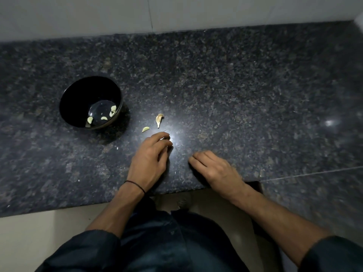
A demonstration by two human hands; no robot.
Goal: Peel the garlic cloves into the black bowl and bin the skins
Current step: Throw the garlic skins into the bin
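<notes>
Head view, nearest first: dark sleeves and trousers are seen at the bottom, then the front edge of the dark speckled surface (255, 95). Just past that edge the right hand (213, 167) is rested on the stone, blurred, with its fingers loosely curled; nothing is seen held in that grip. A little further in, the left hand (151, 157), with a black thread at its wrist, is bent over the surface with its grip closed. Thumb and forefinger are drawn together on a small pale scrap (165, 138), and whether that is skin or clove cannot be told in the glare.

Just beyond the fingertips two pieces lie near each other but apart: a bare peeled clove (145, 129) and an unpeeled clove (159, 119) with its papery skin on. Further left stands the black bowl (78, 99), with several peeled cloves (90, 120) in its bottom. No bin is shown.

The cloves are judged light, firm and apt to roll or slip once bare. The skin is judged thin, brittle and likely to tear or cling. The unpeeled clove is best pinched across its fat middle and the skin started at an end.
</notes>
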